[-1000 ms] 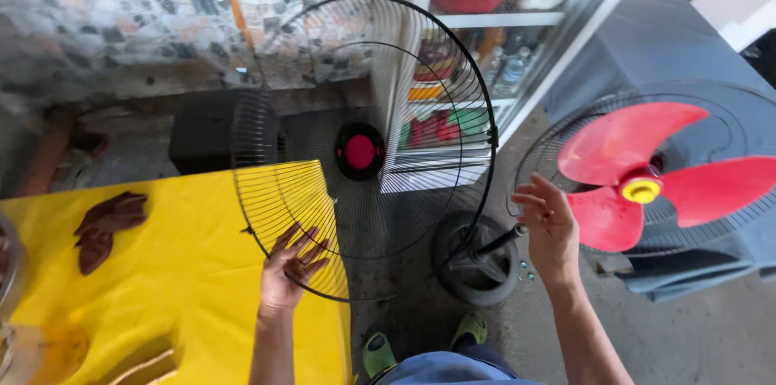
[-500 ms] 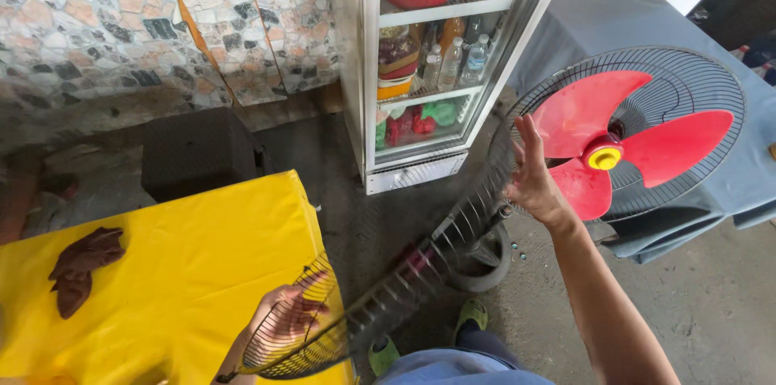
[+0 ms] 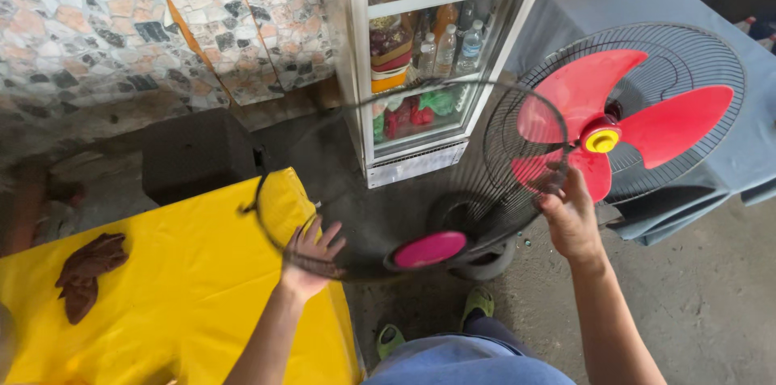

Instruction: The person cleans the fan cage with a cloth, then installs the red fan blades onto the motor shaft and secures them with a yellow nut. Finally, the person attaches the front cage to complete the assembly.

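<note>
I had the front fan guard (image 3: pixel 412 191), a round black wire grille with a pink centre cap (image 3: pixel 429 249), held between both hands and tipped nearly flat, the cap hanging low between them. My left hand (image 3: pixel 309 255) was curled under the near rim with the fingers spread against the wires, right at the edge of the yellow tabletop (image 3: pixel 162 296). My right hand (image 3: pixel 571 219) was closed on the far rim, just in front of the red blades (image 3: pixel 622 122). Beyond that hand the fan stood with its rear guard (image 3: pixel 695 61) in place behind the three blades and the yellow hub nut (image 3: pixel 602 141) on the spindle, so I judged the blade side was already assembled and only the front cover was left to go on. The grille was not yet upright nor lined up with the rear guard, only its right edge near it, and I saw no clips or ring fastened. Well off to the left of my left hand a brown rag (image 3: pixel 87 272) lay on the tabletop, and past the guard stood a glass-door fridge (image 3: pixel 420 53) full of bottles.
</note>
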